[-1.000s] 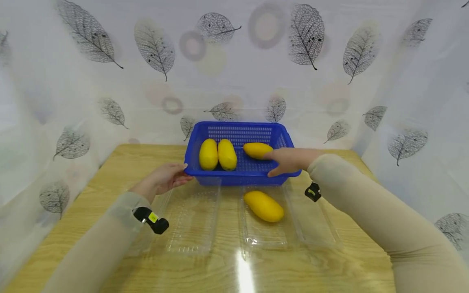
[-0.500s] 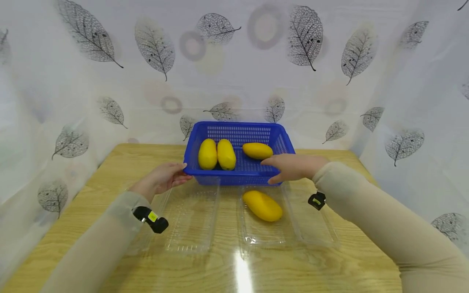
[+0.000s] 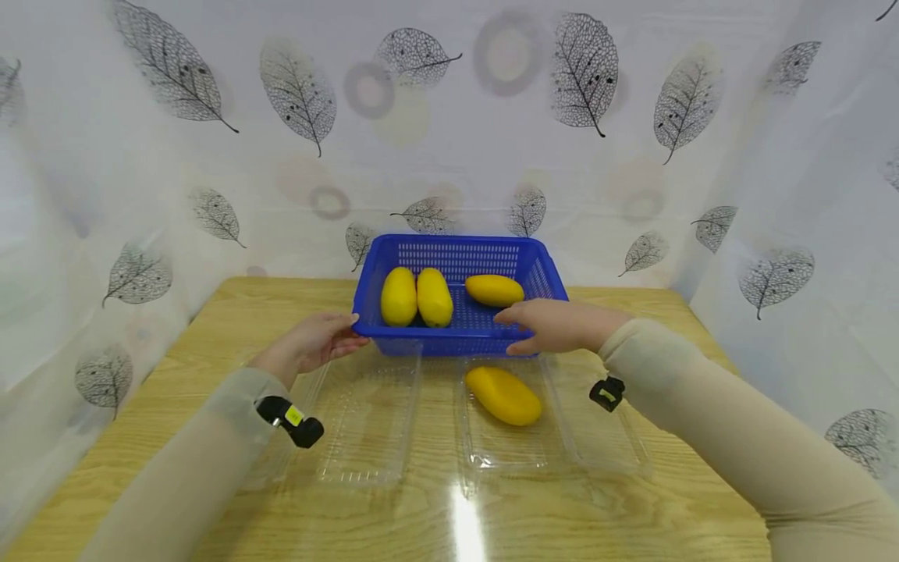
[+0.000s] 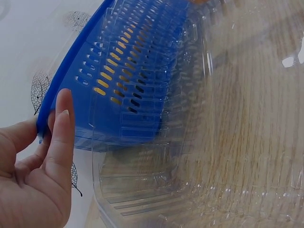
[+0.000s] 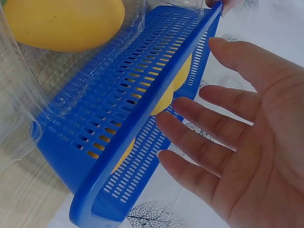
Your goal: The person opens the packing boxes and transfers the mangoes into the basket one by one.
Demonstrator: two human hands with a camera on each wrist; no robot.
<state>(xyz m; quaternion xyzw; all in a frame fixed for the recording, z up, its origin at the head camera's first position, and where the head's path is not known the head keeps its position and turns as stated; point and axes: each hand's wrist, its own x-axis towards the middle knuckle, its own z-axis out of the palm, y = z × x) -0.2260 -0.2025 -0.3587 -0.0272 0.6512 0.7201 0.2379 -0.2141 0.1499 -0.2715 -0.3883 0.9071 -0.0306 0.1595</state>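
A blue slotted basket point(image 3: 449, 345) stands at the back of the table. Two yellow mangoes point(image 3: 399, 297) lie side by side in its left part, and another mango point(image 3: 495, 290) lies at its right. My left hand point(image 3: 319, 343) pinches the basket's front left corner; in the left wrist view the rim runs between thumb and fingers. Over the front right rim hovers my right hand point(image 3: 562, 324), fingers spread and relaxed with nothing in them, as the right wrist view point(image 5: 237, 128) shows the hand. One mango point(image 3: 503, 396) rests in a clear plastic box point(image 3: 507, 459) before the basket.
Another clear plastic box point(image 3: 365, 437) sits front left, below my left hand. A clear box part point(image 3: 607, 437) lies right of the middle box. Behind the wooden table point(image 3: 246, 304) hangs a white leaf-patterned curtain point(image 3: 449, 156).
My right hand has drawn back from the mango at the basket's right, toward the front rim, leaving the mango in place. The left hand stays at the basket corner.
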